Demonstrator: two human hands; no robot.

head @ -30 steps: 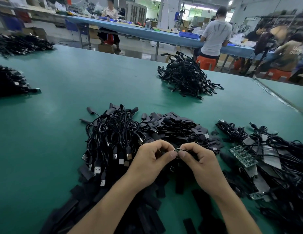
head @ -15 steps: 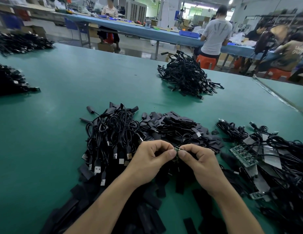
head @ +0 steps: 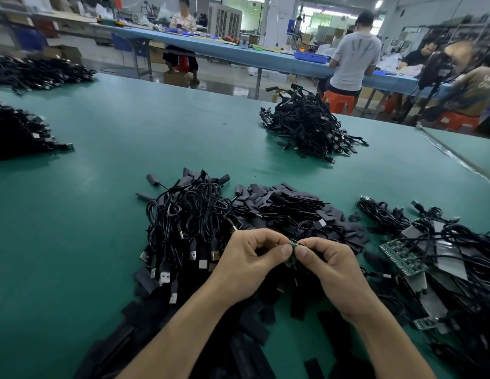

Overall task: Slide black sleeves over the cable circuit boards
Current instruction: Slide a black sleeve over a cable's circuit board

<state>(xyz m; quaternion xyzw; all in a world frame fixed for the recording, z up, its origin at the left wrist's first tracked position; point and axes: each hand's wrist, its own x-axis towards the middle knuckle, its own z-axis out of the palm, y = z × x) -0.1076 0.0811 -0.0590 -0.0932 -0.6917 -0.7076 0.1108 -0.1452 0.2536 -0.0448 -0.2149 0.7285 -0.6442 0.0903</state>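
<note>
- Head view: we held a small green circuit board (head: 292, 251) pinched between both thumbs and forefingers, our left hand (head: 249, 265) closed on its left edge and our right hand (head: 330, 266) closed on its right.
- We could not tell whether a sleeve was already on it; our fingers hid most of the board.
- Loose black sleeves (head: 290, 207) lay heaped just beyond our fingertips, with more scattered beneath our wrists on the green table (head: 74, 214).
- The bundle of cables (head: 183, 228) sat left of our left fingers; bare board panels (head: 402, 257) lay right of our right fingers.
- We judged the risks as these: a sleeve catching on a board corner if fed crooked, or the tiny board slipping from so narrow a pinch into the pile.
</note>
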